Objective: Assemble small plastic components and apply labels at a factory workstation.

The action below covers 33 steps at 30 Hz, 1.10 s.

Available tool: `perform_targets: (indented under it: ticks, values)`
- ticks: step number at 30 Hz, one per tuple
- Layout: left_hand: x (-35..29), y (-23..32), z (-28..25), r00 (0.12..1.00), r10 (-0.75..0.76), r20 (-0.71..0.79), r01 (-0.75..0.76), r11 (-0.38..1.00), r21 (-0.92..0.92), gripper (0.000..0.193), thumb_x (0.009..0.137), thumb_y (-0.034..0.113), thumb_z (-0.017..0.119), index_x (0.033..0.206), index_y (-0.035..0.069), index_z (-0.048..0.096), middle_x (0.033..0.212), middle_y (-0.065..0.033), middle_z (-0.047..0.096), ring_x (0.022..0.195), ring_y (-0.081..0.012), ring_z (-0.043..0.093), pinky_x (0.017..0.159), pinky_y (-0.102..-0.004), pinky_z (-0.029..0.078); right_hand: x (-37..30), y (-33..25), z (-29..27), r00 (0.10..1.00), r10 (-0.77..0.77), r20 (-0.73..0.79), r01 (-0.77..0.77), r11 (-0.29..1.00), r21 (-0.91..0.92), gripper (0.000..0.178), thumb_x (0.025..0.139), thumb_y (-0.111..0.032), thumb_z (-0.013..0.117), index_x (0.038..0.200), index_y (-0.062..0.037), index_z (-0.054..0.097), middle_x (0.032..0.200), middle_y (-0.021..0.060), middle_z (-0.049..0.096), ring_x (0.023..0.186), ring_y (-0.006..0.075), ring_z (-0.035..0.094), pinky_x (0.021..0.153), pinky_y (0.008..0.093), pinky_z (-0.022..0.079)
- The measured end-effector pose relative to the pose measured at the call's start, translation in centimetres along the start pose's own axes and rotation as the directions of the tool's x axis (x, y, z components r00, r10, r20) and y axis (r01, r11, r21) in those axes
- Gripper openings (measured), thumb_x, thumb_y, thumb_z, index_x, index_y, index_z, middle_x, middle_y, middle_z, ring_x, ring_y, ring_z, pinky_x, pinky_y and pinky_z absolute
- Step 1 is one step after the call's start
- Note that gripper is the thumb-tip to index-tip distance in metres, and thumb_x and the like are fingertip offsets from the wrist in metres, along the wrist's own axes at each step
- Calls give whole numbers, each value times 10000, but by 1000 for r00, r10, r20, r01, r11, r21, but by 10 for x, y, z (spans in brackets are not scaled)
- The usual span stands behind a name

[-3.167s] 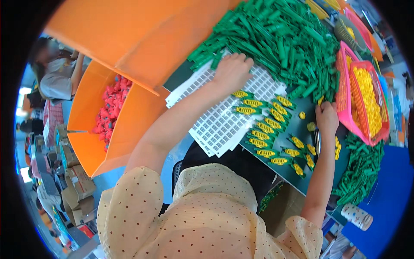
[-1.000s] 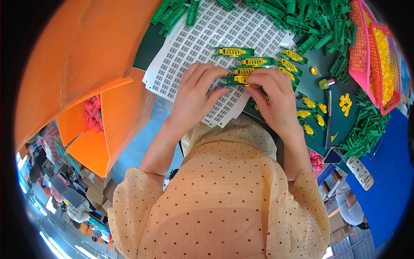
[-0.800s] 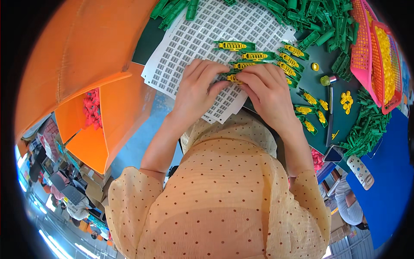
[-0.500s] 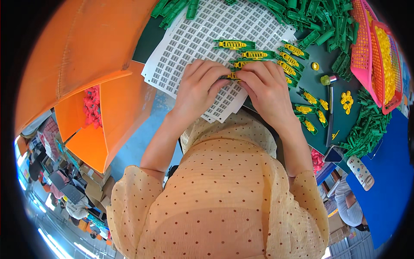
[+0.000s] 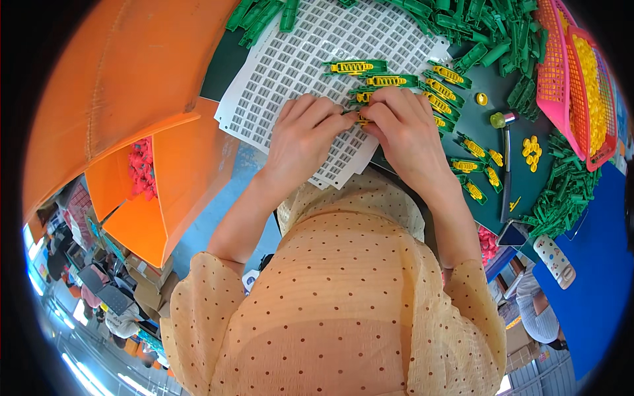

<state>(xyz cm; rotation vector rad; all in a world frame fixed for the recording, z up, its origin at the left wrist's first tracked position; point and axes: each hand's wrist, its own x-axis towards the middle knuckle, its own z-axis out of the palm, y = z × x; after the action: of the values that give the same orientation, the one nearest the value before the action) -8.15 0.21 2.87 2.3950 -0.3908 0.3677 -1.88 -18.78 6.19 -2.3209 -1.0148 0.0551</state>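
Note:
My left hand [image 5: 305, 137] and my right hand [image 5: 411, 137] meet over the near part of a printed white sheet [image 5: 261, 105]. Both are closed, fingertips pinching a small green plastic piece with a yellow insert [image 5: 362, 119] that is mostly covered by the fingers. Just beyond them lie similar long green pieces with yellow ladder-like inserts, among them a far one [image 5: 356, 67] and another [image 5: 393, 81]. Right of my right hand, several more assembled pieces [image 5: 441, 89] lie in a slanting row, with further ones [image 5: 467, 165] nearer me.
Loose green parts [image 5: 469, 30] are heaped at the far side, with another green pile [image 5: 561, 191] at right. A small hammer [image 5: 506, 158], yellow parts [image 5: 531, 153], a phone [image 5: 512, 233] and pink-red baskets [image 5: 553, 72] holding yellow pieces stand rightward. Orange bins [image 5: 132, 218] are at left.
My left fingertips have shifted slightly on the piece, covering more of it, and my right hand has moved a little. The laid-out pieces keep their arrangement.

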Motion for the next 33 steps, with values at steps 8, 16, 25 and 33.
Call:
perform_targets:
  ticks: [8, 16, 25, 33]
  values:
    - [9, 9, -8, 998, 4, 70, -4, 1000, 2, 207, 754, 19, 695, 942, 105, 701, 841, 9, 554, 842, -200, 560, 719, -337, 418, -6, 0, 6, 998, -25, -56, 20, 996, -91, 205, 711, -56, 742, 890, -94, 652, 928, 16, 561, 860, 225, 559, 740, 356, 401]
    - [11, 16, -9, 990, -11, 141, 4, 999, 54, 321, 775, 33, 724, 1083, 85, 649, 938, -60, 612, 905, -267, 581, 776, -376, 440, -14, -4, 2, 983, -48, -176, 48, 999, -4, 263, 749, -83, 687, 1008, -117, 653, 1022, 2, 581, 929, 218, 569, 808, 352, 405]
    - [-3, 23, -27, 942, -335, 0, 313, 882, -352, 320, 786, -47, 745, 1075, 16, 624, 1019, -97, 621, 906, -200, 590, 811, -306, 492, -63, 58, -66, 887, 245, -391, -301, 950, -88, 185, 808, -51, 743, 982, -103, 706, 994, 43, 669, 943, 247, 617, 870, 369, 424]
    - [38, 52, -7, 945, -300, 128, 307, 689, -656, 320, 816, -81, 719, 1112, 16, 645, 1120, -92, 579, 1003, -176, 595, 884, -298, 511, -46, 93, -91, 906, 211, -367, -297, 935, -196, 228, 831, -54, 706, 1052, -102, 679, 1034, 48, 646, 980, 253, 604, 874, 379, 430]
